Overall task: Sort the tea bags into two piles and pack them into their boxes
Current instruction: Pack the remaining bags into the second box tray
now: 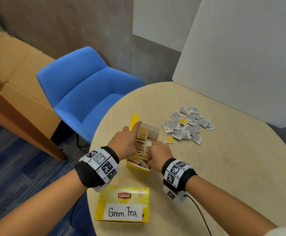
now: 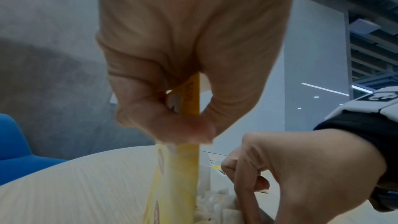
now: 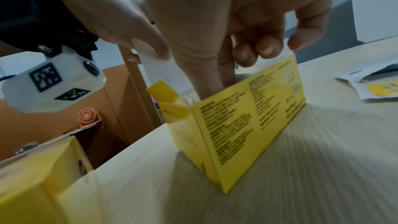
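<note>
Tea bags (image 1: 139, 147) crowding box (image 1: 135, 166) walls

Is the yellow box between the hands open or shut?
Open. The yellow box has its lid flap raised, rows of tea bags show inside, and the right hand reaches in.

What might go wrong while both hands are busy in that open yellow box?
The open box looks packed full, so the right hand pushing in might crumple tea bags. The Green Tea box sits at the table edge and may get knocked off. Yellow-tagged bags remain in the grey pile, risking mix-ups.
</note>
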`<action>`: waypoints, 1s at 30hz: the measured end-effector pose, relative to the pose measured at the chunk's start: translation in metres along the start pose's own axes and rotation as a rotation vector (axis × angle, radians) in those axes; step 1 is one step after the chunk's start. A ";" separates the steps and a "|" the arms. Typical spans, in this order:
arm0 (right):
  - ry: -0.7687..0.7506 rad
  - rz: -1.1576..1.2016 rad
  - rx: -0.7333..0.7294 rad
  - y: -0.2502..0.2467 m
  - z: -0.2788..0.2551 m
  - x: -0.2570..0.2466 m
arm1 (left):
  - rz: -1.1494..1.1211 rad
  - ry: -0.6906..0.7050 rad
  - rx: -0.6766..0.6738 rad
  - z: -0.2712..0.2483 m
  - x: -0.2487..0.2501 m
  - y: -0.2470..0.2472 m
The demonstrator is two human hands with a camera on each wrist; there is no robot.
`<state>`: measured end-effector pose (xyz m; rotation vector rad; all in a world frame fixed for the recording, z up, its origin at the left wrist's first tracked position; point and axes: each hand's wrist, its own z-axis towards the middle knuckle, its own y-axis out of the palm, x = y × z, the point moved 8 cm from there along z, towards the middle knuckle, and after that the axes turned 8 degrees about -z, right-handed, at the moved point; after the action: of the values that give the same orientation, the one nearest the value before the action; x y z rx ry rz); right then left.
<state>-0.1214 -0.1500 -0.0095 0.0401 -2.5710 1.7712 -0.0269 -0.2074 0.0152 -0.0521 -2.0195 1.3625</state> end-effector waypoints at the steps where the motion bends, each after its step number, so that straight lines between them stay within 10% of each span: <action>1: 0.013 -0.003 -0.019 0.000 0.002 0.000 | 0.002 -0.002 0.001 0.000 0.000 0.000; 11: -0.130 0.186 0.089 -0.014 -0.006 -0.010 | 0.021 0.002 -0.015 0.004 -0.002 0.003; 25: -0.209 0.138 -0.144 0.010 -0.003 -0.018 | 0.037 0.013 -0.020 0.003 -0.002 0.003; 30: -0.011 0.402 0.021 -0.031 0.013 0.025 | 0.027 0.015 -0.038 0.004 -0.002 0.004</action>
<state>-0.1459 -0.1733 0.0161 -0.5016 -2.7149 1.9126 -0.0290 -0.2101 0.0099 -0.1068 -2.0390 1.3370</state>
